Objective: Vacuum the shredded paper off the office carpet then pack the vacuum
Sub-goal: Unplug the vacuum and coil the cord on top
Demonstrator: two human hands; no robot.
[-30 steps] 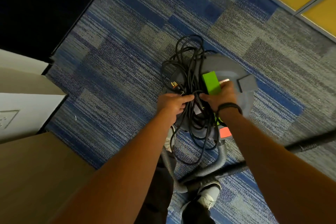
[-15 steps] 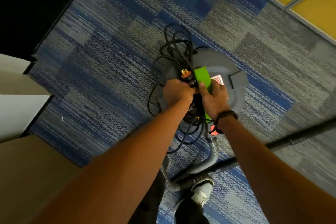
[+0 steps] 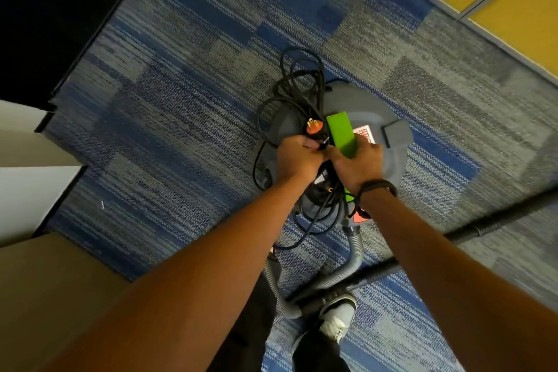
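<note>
**Head view: both hands working a cord bundle on top of the vacuum**

Head camera is looking down at one grey vacuum [image 3: 389, 166] sitting on the blue and grey carpet [image 3: 181, 118]. The left hand [image 3: 297, 157] is curling in a tight grip around the black cord [image 3: 297, 84] just below its one orange plug [image 3: 312, 127], which is sticking up past the knuckles. The right hand [image 3: 357, 166] is closing its grip on the green handle [image 3: 341, 136] on the vacuum's lid, touching the left hand. Cord loops are spilling over the lid's far and left edges and hanging down its near side. One grey hose [image 3: 354, 257] is curving from the vacuum's near side toward one shoe [image 3: 338, 320]. One black wand [image 3: 471, 232] is lying across the carpet to the right.
</note>
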